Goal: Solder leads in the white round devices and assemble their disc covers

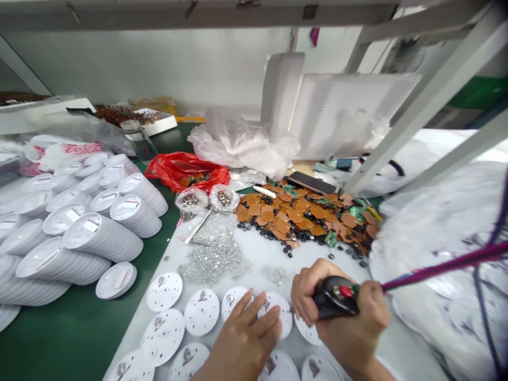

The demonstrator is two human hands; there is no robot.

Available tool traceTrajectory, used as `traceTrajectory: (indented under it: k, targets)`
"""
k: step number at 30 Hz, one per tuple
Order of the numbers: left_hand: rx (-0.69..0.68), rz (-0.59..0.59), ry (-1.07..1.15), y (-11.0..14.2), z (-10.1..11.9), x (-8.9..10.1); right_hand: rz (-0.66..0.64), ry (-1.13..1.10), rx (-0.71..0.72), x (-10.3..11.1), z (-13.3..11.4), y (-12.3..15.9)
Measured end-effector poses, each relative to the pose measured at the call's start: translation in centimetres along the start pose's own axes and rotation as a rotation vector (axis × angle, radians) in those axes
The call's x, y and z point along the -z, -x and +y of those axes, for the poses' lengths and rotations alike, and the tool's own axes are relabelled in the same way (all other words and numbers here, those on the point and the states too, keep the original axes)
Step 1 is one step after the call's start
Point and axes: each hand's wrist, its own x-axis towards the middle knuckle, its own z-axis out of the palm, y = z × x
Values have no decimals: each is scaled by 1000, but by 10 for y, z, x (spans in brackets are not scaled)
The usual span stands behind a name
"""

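Observation:
My right hand (349, 323) is wrapped around a black electric screwdriver (332, 297) with a red button and a purple-red cord running off to the right. Its tip points left, near a white round plate (283, 312) with small holes; whether it touches cannot be made out. Fingers spread, my left hand (246, 338) rests over that plate and the neighbouring white plate (230, 301), hiding parts of both. More such plates lie in rows around, among them one white disc (201, 312) with a metal clip on it.
Beyond the plates lies a heap of small shiny screws (214, 254). Brown circuit boards (293, 214) with black parts are piled behind. Stacked white covers (103, 233) stand at left. Also there are a red bag (166, 169), a phone (311, 182) and a white plastic sack (428, 254).

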Motion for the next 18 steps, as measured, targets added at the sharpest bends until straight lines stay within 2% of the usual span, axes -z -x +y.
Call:
traceTrajectory:
  k: [8, 15, 18]
  targets:
    - [-35, -114, -32, 8, -2, -2, -10, 47, 2, -1, -3, -3]
    - [11, 2, 18, 5, 0, -5, -35, 95, -2, -2, 4, 0]
    - [-8, -13, 5, 7, -2, -7, -96, 129, -12, 1, 9, 2]
